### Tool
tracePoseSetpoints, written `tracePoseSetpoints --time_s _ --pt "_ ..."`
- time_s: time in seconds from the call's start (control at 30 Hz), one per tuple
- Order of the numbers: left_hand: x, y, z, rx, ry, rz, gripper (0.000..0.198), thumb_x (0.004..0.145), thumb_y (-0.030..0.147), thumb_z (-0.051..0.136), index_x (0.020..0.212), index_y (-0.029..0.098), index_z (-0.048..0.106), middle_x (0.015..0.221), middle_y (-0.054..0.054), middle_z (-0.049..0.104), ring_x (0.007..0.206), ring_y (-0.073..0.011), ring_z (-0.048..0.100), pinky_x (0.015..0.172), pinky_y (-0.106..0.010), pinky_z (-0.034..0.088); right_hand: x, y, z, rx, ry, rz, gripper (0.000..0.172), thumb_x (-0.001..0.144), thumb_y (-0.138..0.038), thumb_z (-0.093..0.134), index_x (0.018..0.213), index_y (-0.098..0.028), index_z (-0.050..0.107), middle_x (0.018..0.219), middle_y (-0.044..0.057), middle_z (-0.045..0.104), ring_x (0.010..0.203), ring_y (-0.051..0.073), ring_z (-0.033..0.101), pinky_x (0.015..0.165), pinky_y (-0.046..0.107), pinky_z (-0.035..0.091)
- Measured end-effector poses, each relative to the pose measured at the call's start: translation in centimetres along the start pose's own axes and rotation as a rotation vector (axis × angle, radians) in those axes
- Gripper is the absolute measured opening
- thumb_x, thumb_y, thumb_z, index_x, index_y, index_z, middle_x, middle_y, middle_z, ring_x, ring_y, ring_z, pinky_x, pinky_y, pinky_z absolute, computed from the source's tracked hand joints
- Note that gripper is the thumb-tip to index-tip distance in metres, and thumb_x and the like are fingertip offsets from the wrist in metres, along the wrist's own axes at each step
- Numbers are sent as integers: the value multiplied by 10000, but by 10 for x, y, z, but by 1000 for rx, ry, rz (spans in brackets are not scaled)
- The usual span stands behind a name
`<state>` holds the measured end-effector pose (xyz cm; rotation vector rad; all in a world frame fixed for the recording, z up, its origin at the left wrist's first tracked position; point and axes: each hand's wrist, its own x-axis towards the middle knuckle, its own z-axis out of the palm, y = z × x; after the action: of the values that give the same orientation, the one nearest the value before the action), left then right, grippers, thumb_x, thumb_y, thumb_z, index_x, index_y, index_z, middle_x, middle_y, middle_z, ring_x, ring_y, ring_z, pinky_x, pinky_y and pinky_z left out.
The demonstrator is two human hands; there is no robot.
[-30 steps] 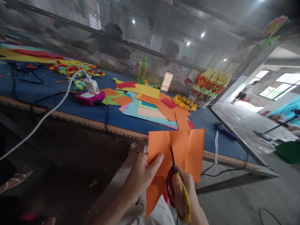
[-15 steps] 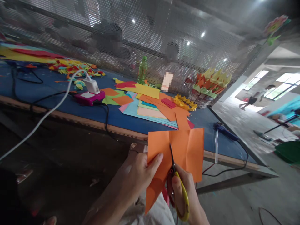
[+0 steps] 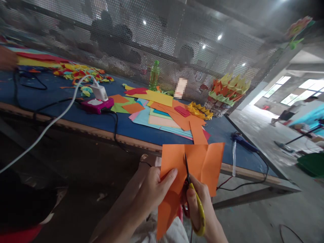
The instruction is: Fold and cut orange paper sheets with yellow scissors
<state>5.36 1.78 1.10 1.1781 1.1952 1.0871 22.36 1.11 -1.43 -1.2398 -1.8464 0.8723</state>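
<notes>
My left hand (image 3: 154, 189) pinches the left half of an orange paper sheet (image 3: 202, 162), thumb on top. The sheet is creased and held up in front of the table edge. My right hand (image 3: 199, 209) grips scissors (image 3: 193, 197) with yellow and red handles. Their dark blades point up into a cut running up the middle of the sheet. The lower left flap of the paper hangs down over my lap.
A long blue table (image 3: 131, 126) carries a pile of coloured paper sheets (image 3: 167, 114), a magenta device with a white charger (image 3: 97, 101), cables, a green bottle (image 3: 154, 75), folded paper crowns (image 3: 227, 89) and a glue gun (image 3: 243, 143). Perforated metal screen behind. Another person's hand (image 3: 6, 57) far left.
The scissor blades have advanced further up the cut in the orange sheet, and the paper's right half has shifted slightly right. Another person's hand has appeared at the far left.
</notes>
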Motion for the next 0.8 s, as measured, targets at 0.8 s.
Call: tracePoseSetpoints --time_s 0.8 --pt "4 -3 -6 -100 -55 41 354 835 380 706 1084 135 757 1052 -115 791 1027 -316 728 862 -337 569 -4 7 1 -36 45 73 603 903 -785 383 692 -224 454 494 -64 404 417 84 358 408 230 256"
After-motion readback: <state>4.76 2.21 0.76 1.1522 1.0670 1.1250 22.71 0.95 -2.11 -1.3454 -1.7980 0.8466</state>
